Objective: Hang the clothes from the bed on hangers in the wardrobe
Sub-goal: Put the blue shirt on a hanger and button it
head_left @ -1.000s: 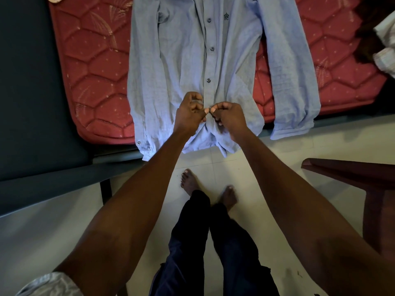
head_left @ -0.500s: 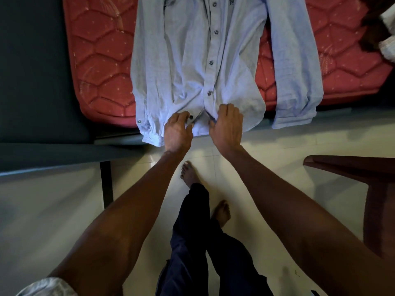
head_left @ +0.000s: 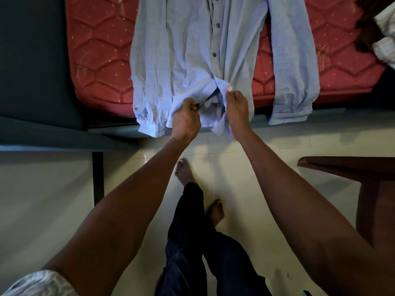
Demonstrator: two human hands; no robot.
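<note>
- Head view: a light blue shirt (head_left: 188,60) lies face up on the red mattress (head_left: 100,60) of the bed, its hem and cuffs hanging over the near edge toward the floor (head_left: 53,199).
- The left hand (head_left: 186,120) pinches the left front edge of the shirt near the hem; the right hand (head_left: 237,110) grips the right front edge, thumb on top. The two hands are a little apart, and the placket gapes open between them below the lowest fastened button (head_left: 214,54).
- Judged step: preparing the shirt, most likely working the bottom of the placket, before it goes on a hanger.
- No hanger or wardrobe is in view, so the hanging itself is not yet begun.
- The next move calls for bringing both edges together evenly, or lifting the shirt by the shoulders, without dragging it off the bed.
- More clothes (head_left: 382,43) lie at the far right of the mattress, still to be hung.
</note>
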